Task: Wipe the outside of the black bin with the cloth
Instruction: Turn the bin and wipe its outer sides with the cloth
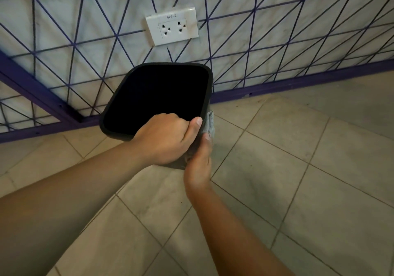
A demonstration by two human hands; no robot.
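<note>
Above a tiled floor (277,169), close to a purple-gridded wall (277,30) with a white double socket (172,26): black bin (157,96) held off the ground, mouth tilted toward the camera. Left hand (164,139) clamped over the near rim, fingers curled inside, thumb outside. Right hand (199,164) pressing a grey cloth (210,124) against the bin's right outer wall, thumb on the cloth, fingers hidden behind it. Hands nearly touching.
</note>
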